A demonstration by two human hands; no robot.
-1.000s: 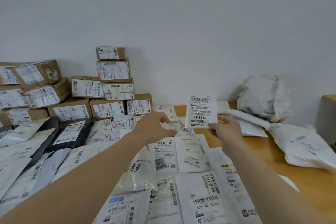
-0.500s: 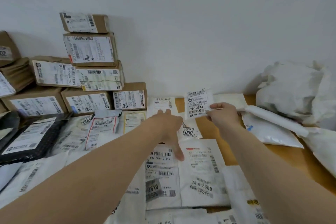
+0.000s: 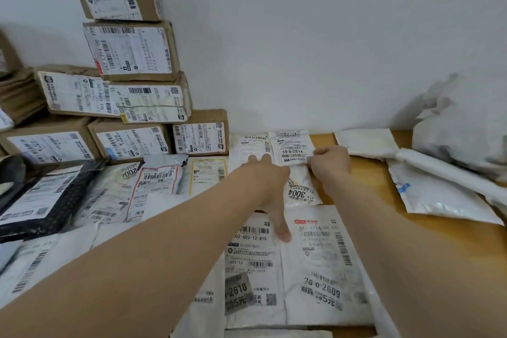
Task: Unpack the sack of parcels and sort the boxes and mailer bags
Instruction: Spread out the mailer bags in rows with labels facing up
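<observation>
My right hand [image 3: 330,163] pinches the lower right corner of a small white mailer bag [image 3: 292,148] labelled 59-6-2614, low over the back of the wooden table [image 3: 370,173] near the wall. My left hand [image 3: 267,181] reaches forward beside it with fingers stretched out, fingertips on another white mailer bag [image 3: 251,147], thumb pointing down over the flat bags. White mailer bags [image 3: 321,263] lie in rows under my arms. Brown cardboard boxes [image 3: 131,49] are stacked at the back left.
A crumpled white sack [image 3: 463,123] sits at the back right against the wall, with more white mailer bags [image 3: 433,195] in front of it. A black mailer bag [image 3: 46,200] lies at the left. Bare table shows between the right-hand bags and the rows.
My right hand has carried the small mailer bag forward and down toward the back of the table. My left hand has stretched forward beside it. The view has moved closer and to the right.
</observation>
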